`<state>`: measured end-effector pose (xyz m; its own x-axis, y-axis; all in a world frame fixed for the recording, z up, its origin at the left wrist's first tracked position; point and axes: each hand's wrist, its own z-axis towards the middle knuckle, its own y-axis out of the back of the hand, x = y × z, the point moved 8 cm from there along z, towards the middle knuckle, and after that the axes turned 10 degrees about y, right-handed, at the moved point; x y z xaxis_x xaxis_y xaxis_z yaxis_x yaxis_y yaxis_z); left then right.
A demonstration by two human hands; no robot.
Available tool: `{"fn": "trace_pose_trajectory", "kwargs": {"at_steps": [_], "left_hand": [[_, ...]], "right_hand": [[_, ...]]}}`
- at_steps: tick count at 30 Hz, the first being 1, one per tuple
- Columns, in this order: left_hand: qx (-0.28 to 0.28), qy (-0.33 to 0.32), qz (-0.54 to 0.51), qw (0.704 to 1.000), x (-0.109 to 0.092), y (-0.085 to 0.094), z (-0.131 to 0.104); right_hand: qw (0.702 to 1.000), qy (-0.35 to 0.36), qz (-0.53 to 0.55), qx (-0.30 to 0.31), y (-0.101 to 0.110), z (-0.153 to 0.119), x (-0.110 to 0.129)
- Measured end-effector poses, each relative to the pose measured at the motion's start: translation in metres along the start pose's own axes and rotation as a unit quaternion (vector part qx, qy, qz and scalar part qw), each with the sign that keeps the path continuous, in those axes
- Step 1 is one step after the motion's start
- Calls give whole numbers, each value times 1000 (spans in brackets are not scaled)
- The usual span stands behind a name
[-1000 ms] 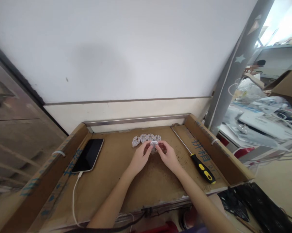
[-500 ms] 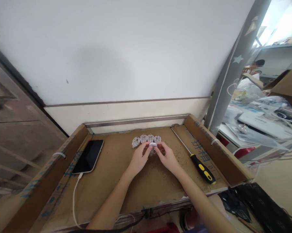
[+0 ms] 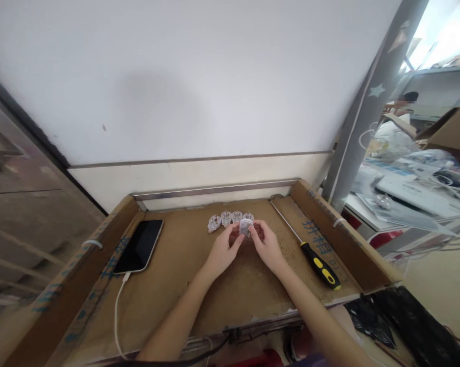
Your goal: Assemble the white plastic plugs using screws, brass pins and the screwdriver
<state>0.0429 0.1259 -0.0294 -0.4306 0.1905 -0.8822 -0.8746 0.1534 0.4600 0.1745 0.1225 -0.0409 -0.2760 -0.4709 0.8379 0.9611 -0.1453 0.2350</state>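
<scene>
A small round whitish plug (image 3: 246, 226) is held between my two hands above the cardboard, its flat round face tilted up toward me. My left hand (image 3: 225, 248) pinches its left side, the thumb and fingers closed round the edge. On the other side my right hand (image 3: 267, 245) grips it, the thumb pressed on its face. Just beyond my fingers, several similar clear plugs (image 3: 225, 218) stand in a row with metal pins pointing up. The rightmost one is partly hidden by the plug I hold.
To the right lies a screwdriver (image 3: 320, 266) with a black and yellow handle. A phone (image 3: 140, 246) with a white cable (image 3: 117, 311) rests at the left. Raised cardboard sides (image 3: 340, 239) border the work surface. A cluttered table and a person (image 3: 403, 104) are at far right.
The plug has turned in my hands, from edge-on to showing its round face, and shifted slightly right. My right thumb now lies on that face. The row of plugs has not moved.
</scene>
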Motion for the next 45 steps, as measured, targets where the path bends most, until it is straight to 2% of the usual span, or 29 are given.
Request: {"fn": "trace_pose_trajectory", "kwargs": {"at_steps": [3,10,15,24,33,39,45], "left_hand": [[-12,6,26,1000,1,1,-1],[4,-3,25,1000,-2,1,-2],[-16,-2,52,999,-1,4,-2],[-60,-82,101,990,-7,11,-1],[-72,-76,111,988,-4,13,1],[-47,-39,84,995,-1,9,0],[9,-32,51,998,1,-3,-2]], "right_hand": [[1000,-3,-2,2,0,1,0],[1000,5,-13,17,-2,0,2],[999,6,-36,16,-1,0,1],[996,53,-63,38,-4,-2,7],[995,63,-63,45,-6,-2,9],[996,47,-59,44,-7,-3,5],[998,24,-46,28,-5,-3,-1]]}}
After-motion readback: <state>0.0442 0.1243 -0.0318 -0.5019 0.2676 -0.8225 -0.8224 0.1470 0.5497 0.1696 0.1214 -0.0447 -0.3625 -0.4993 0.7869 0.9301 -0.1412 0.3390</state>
